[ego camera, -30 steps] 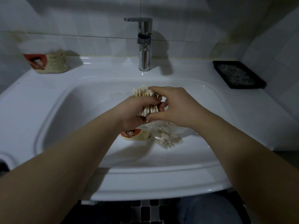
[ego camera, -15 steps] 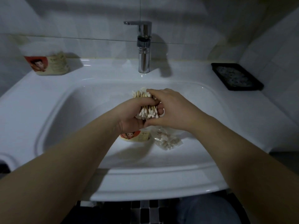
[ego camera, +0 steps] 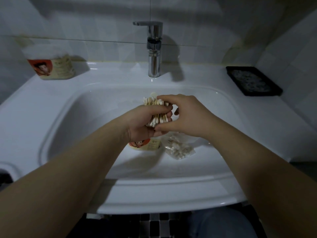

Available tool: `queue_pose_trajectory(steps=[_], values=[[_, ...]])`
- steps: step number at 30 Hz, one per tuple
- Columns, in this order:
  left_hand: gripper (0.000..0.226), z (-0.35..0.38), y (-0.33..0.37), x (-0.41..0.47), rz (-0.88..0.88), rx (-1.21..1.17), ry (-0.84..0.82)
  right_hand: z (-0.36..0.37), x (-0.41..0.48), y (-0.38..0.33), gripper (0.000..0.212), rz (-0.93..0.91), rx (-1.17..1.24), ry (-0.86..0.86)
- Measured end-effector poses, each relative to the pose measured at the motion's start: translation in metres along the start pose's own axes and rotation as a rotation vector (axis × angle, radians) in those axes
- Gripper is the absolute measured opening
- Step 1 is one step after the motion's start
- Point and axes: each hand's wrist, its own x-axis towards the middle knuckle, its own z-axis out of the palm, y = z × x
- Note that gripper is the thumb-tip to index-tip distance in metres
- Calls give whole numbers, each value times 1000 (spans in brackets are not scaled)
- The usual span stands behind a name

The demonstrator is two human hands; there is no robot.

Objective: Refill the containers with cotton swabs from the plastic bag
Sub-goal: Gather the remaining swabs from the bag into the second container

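Note:
My left hand [ego camera: 145,122] grips a thick bundle of cotton swabs [ego camera: 155,110] over the middle of the sink basin. My right hand [ego camera: 185,115] holds the same bundle from the right, index finger over its top tips and thumb under its bottom tips. Below my hands, a round container with a red cartoon label [ego camera: 145,145] lies in the basin, mostly hidden. Beside it on the right lies a clear plastic bag [ego camera: 178,148] with swabs still inside. A second container [ego camera: 53,66] with the same label stands on the sink's back left ledge.
The white sink [ego camera: 51,109] fills the view, with a chrome faucet [ego camera: 154,54] at the back centre. A black tray [ego camera: 253,81] sits on the right ledge. Tiled walls close in behind and to the right.
Both hands stay on the swab bundle above the basin. My right hand's fingers have shifted slightly around the bundle's ends. The bag and containers have not moved.

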Motion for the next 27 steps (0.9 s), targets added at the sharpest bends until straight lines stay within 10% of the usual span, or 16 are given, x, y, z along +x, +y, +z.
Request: queue_pose_trajectory(steps=[6,10,17,27], values=[[8,3,3,1,60,-48,32,-4,-3,-6,78,46,130,6],[13,-3,6,5,171,-26,209,-8,-1,-2,17,249,238,76],[10,-11,4,8,173,-11,243,1,-9,8,33,312,-391,-508],[8,-8,-2,9,135,82,205,4,-10,9,22,319,-466,-782]])
